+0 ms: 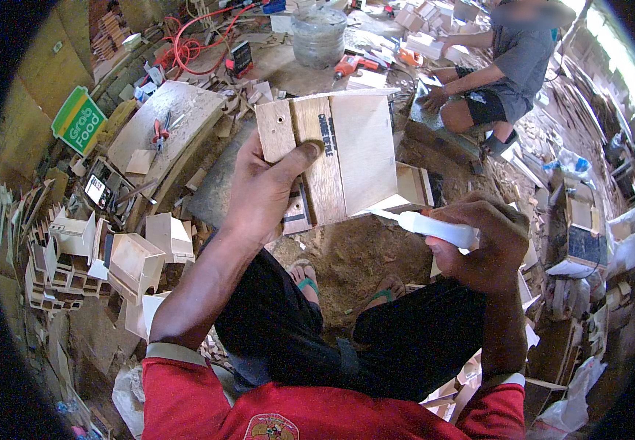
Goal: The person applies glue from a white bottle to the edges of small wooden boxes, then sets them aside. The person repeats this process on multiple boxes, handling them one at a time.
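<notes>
In my left hand (265, 187) is a small box of pale plywood (365, 150), held up in front of me. The thumb lies on its face and the other fingers go behind it. Along its left side run light wooden strips, with screw or drill holes and dark printing. My right hand (487, 238) is wrapped round a white squeeze bottle (446, 230) with a thin pointed nozzle, which looks like a glue bottle. The nozzle tip is at the box's lower edge; whether it touches the wood I cannot tell.
Several similar wooden boxes (136, 262) are stacked at my left, near a low wooden bench (167, 128) with pliers (160, 133) on it. A co-worker (512, 70) crouches at the far right. An orange power drill (347, 66) lies beside a clear plastic tub (319, 37).
</notes>
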`<state>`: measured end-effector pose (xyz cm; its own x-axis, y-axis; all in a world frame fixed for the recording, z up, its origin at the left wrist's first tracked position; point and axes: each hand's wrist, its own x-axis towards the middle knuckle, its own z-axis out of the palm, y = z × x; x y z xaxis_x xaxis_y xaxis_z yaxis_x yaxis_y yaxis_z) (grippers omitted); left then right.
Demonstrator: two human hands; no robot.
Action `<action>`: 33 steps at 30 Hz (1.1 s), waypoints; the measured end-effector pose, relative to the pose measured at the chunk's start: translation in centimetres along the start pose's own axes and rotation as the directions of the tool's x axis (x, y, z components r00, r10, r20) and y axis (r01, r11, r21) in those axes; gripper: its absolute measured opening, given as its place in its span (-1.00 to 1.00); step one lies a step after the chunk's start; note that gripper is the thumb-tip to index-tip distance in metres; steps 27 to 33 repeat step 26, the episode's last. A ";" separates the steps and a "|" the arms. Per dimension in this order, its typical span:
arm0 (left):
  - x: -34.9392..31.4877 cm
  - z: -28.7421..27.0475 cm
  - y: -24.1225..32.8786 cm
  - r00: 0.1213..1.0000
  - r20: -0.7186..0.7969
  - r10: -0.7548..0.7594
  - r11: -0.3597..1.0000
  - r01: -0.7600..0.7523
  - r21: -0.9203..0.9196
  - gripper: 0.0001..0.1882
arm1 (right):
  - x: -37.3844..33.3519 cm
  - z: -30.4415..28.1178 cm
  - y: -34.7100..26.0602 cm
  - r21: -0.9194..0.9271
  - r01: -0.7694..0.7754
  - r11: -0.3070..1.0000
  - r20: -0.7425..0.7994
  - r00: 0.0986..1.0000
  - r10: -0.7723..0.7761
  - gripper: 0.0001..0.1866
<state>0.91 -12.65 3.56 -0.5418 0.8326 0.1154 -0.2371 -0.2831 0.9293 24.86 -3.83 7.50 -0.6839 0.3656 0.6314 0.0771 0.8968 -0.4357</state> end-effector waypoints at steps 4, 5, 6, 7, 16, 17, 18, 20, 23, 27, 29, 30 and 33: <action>0.0 0.0 0.0 1.000 0.001 0.024 0.999 -0.024 0.026 -0.62 | 0.1 0.2 -0.1 -0.039 0.033 0.999 0.008 0.999 -0.033 -0.73; -0.1 0.1 0.0 1.000 0.002 0.024 1.000 -0.024 0.018 -0.66 | 0.0 0.3 -0.2 -0.050 0.020 0.999 0.014 1.000 -0.019 -0.73; -0.1 0.1 0.1 1.000 0.002 0.023 1.000 -0.023 0.011 -0.69 | 0.0 0.3 -0.2 -0.044 0.035 0.998 0.015 0.999 -0.034 -0.72; -0.2 0.1 0.1 1.000 0.006 0.022 1.000 -0.022 0.004 -0.69 | 0.0 0.3 -0.2 -0.041 0.041 0.998 0.021 0.999 -0.040 -0.72; -0.1 0.1 -0.2 0.999 -0.017 0.028 0.997 -0.026 0.074 -0.65 | 0.1 0.4 -0.1 -0.065 0.117 0.991 0.045 0.992 -0.114 -0.69; -0.1 0.1 -0.2 0.999 -0.014 0.031 0.997 -0.030 0.073 -0.68 | 0.1 0.4 -0.1 -0.057 0.121 0.991 0.052 0.992 -0.118 -0.69; -0.1 0.2 -0.2 1.000 -0.017 0.024 0.997 -0.023 0.075 -0.70 | 0.1 0.4 -0.1 -0.071 0.143 0.987 0.046 0.989 -0.140 -0.69; -0.3 0.2 -0.1 1.000 -0.013 0.025 0.997 -0.024 0.076 -0.70 | 0.2 0.6 -0.1 -0.080 0.158 0.984 0.046 0.987 -0.155 -0.68; -0.3 0.3 0.0 1.000 -0.003 0.021 0.997 -0.021 0.074 -0.70 | 0.2 0.7 -0.1 -0.051 0.196 0.979 0.020 0.981 -0.195 -0.68; -0.3 0.3 0.0 0.999 0.015 0.035 0.996 -0.036 0.087 -0.69 | 0.2 0.6 -0.1 -0.056 0.182 0.982 0.048 0.983 -0.179 -0.65; -0.3 0.3 0.0 0.999 0.015 0.035 0.996 -0.036 0.087 -0.69 | 0.2 0.6 -0.1 -0.056 0.182 0.982 0.048 0.983 -0.179 -0.65; -0.3 0.3 0.0 0.999 0.015 0.035 0.996 -0.036 0.087 -0.69 | 0.2 0.6 -0.1 -0.056 0.182 0.982 0.048 0.983 -0.179 -0.65; -0.3 0.3 0.0 0.999 0.015 0.035 0.996 -0.036 0.087 -0.69 | 0.2 0.6 -0.1 -0.056 0.182 0.982 0.048 0.983 -0.179 -0.65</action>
